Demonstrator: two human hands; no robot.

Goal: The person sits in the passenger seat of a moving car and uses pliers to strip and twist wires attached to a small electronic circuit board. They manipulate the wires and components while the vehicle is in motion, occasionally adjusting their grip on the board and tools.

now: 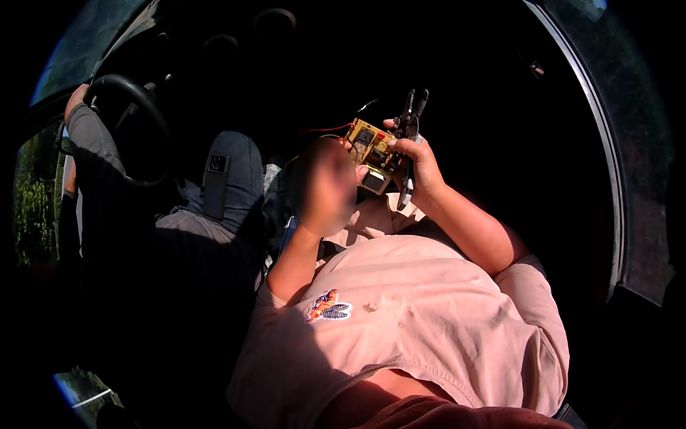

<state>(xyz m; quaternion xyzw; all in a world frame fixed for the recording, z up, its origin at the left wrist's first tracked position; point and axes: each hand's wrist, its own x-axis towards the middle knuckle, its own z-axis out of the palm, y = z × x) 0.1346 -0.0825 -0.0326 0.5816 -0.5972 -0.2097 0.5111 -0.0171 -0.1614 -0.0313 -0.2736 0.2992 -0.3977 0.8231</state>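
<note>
Left hand [330,184], partly blurred, pinches circuit board [372,151]; right hand [424,163] clamped on black tool [409,127].

2 hands [424,168] hold a yellow circuit board [369,151], with a black tool [411,123] also in the right.

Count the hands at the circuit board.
2. Left hand, mostly blurred, at the left side of the board; right hand at its right side, holding a black tool. The blur and dark shadow could hide more.
</note>
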